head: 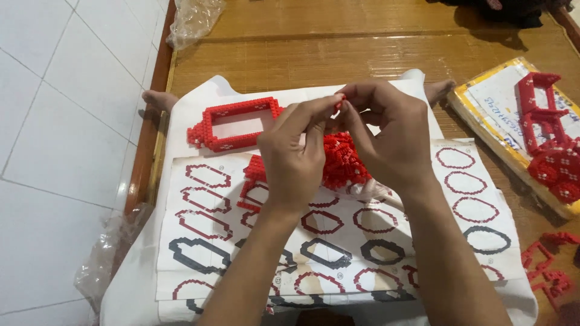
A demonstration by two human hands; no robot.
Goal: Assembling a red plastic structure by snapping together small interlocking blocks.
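Both hands meet at centre, above the instruction sheet (338,241). Left hand (293,160) has fingers curled, index and thumb pinched at the tip on a small red brick (340,104). Right hand (389,139) is also curled in, fingertips closing on the same small red brick from the other side; the brick is mostly hidden between the fingertips, so the exact grip is hard to tell. Just under the hands lies a pile of red bricks (341,160), partly covered by the palms, resting on the sheet.

The sheet is white paper printed with rows of red and black ring outlines and is spread over a white cloth (181,121). A red rectangular brick frame (235,124) lies on the cloth, up and left of the hands, apart from them. Two bare feet show past the cloth's far corners. On the right, a yellow-edged box (483,115) carries more assembled red brick pieces (550,139); loose red pieces (547,268) lie on the woven mat (338,54) at lower right. Clear plastic bag (193,21) at top left, white tiled floor (60,121) on the left.
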